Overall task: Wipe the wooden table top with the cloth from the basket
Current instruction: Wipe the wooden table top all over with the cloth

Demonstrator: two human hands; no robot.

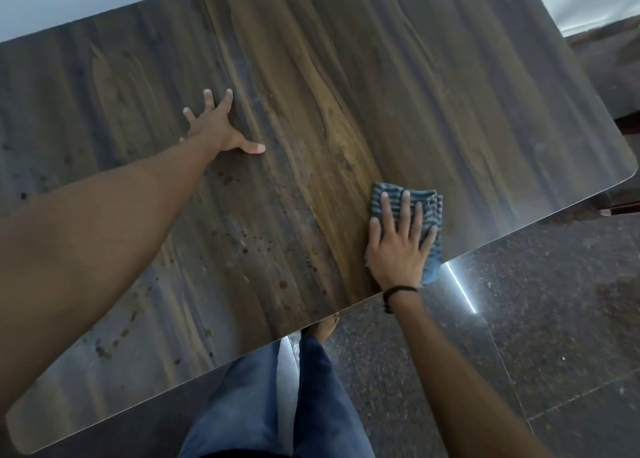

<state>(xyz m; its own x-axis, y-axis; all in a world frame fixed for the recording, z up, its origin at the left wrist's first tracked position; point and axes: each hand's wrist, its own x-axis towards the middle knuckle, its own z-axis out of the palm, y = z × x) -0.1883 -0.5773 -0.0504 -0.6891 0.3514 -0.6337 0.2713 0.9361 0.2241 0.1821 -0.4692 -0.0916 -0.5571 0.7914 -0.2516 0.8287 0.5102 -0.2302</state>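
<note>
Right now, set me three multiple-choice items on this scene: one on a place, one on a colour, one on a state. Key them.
1. Where is the striped cloth? A) by the near edge of the wooden table top, under the right hand; B) at its far edge; C) on the floor.
2. The wristband on the right wrist is: A) red; B) black; C) white.
3. The left hand is: A) a fist; B) gripping the cloth; C) spread open on the table top.
Key: 1 A, the right hand's straight fingers press the cloth beside the near edge. 2 B, a thin black band circles the wrist. 3 C, its fingers splay on the wood.
</note>
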